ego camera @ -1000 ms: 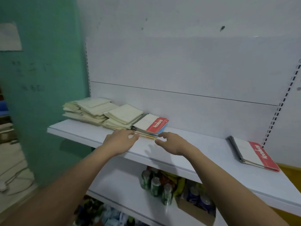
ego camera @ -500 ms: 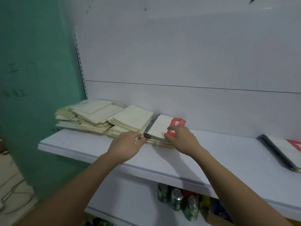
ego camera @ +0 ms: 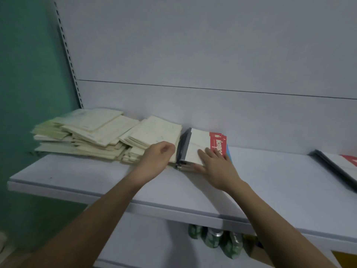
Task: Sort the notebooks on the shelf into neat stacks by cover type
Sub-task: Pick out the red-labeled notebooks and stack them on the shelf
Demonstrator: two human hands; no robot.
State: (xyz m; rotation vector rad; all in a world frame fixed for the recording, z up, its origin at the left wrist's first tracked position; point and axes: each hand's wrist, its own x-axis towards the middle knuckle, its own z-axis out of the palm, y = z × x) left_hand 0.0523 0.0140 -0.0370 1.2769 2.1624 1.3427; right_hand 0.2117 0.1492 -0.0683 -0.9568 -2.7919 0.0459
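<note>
Head view: shelf (ego camera: 96, 182) carries messy cream notebooks (ego camera: 100, 136) at left. I see my left hand (ego camera: 157, 157) curled against the spiral edge of the red-and-white notebooks (ego camera: 201, 147), grip unclear. Right hand (ego camera: 216, 164) lies flat on top, fingers straight. Another red-and-white notebook (ego camera: 342, 165) far right.

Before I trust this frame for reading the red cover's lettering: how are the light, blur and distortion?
Head view: dim, flat, bluish light with a soft arm shadow on the shelf; wide-angle bending at the edges; the cream stacks slightly soft; the red-and-white notebook lettering partly covered by the right hand.
</note>
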